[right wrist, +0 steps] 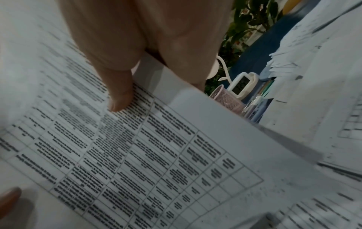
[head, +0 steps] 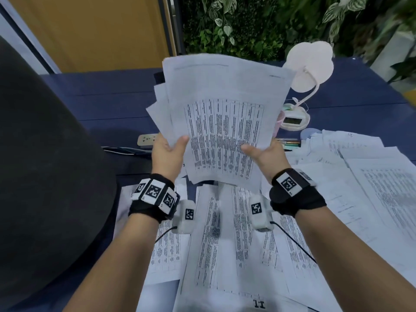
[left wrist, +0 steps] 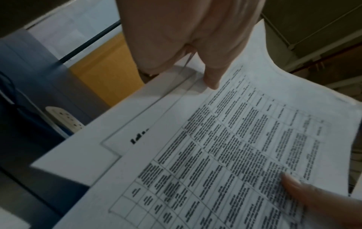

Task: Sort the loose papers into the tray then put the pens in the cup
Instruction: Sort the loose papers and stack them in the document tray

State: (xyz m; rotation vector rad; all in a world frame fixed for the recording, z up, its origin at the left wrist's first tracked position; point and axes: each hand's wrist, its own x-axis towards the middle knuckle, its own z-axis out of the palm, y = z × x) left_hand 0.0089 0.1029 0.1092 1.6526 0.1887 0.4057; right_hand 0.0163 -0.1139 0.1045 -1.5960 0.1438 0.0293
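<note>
Stack of papers [head: 221,122] held upright above the desk [head: 108,86], left hand [head: 167,154] and right hand [head: 264,154] pinching the near edges, thumbs in front, probably to square it up. More loose sheets [head: 236,244] underneath. Pink mesh cup [right wrist: 225,99] and pens [head: 289,143] far right. No tray visible.

We note matt white printed paper in the held stack [head: 216,122]; pink wire-mesh cup [right wrist: 225,99]; smooth white plastic lamp [head: 311,64]; matt blue tabletop [head: 108,91]; black cloth wrist straps [head: 148,210].
</note>
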